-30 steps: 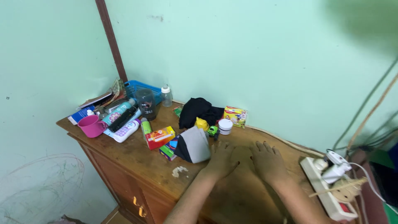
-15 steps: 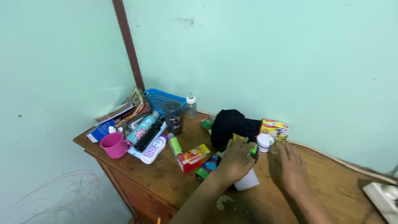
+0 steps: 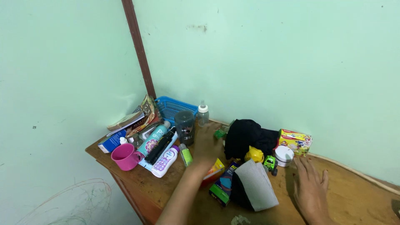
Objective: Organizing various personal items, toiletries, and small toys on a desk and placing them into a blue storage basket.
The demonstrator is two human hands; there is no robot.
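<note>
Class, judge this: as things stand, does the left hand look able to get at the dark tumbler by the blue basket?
Probably yes: the left hand hovers just right of the dark tumbler, with nothing between them.

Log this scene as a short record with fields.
Surface: brown wooden cabinet top in a green-walled corner
Left hand: reaching over the clutter, near a dark plastic tumbler; grasp unclear
Right hand: flat on the wood, fingers spread, empty
Nearby: pink plastic mug, blue plastic basket, black cloth bundle, small green toy car
</note>
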